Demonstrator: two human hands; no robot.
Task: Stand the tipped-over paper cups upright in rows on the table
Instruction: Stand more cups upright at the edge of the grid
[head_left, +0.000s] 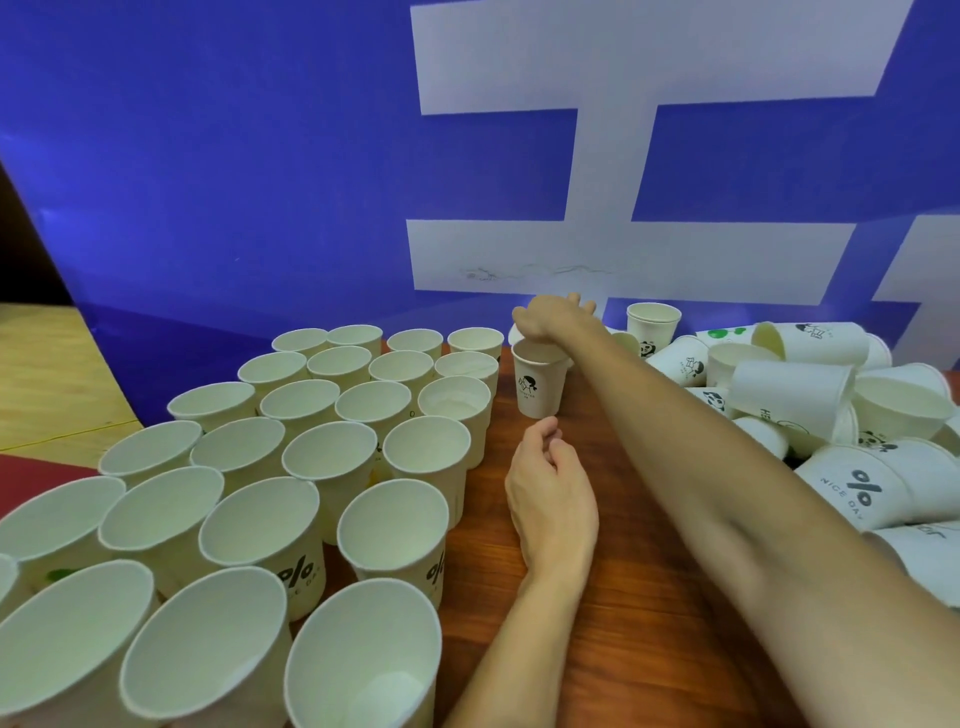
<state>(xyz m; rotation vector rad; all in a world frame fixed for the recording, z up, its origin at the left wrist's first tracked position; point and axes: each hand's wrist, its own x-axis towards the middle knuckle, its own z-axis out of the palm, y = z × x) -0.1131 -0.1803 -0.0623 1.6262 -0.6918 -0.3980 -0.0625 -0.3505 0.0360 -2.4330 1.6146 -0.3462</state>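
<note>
At the far end of the surface (597, 571), the right hand (550, 319) pinches a cup (537, 382) by its rim, starting a new row; the left hand (550, 499) hangs loosely curled, holding nothing. Next: release it, then reach for the tipped pile (810, 395).

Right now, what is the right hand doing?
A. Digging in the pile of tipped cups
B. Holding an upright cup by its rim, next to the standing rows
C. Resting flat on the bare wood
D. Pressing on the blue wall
B: the right hand grips from above the rim of an upright printed cup, which stands on the wooden table just right of the standing rows, while the left hand hovers empty nearby.
</note>
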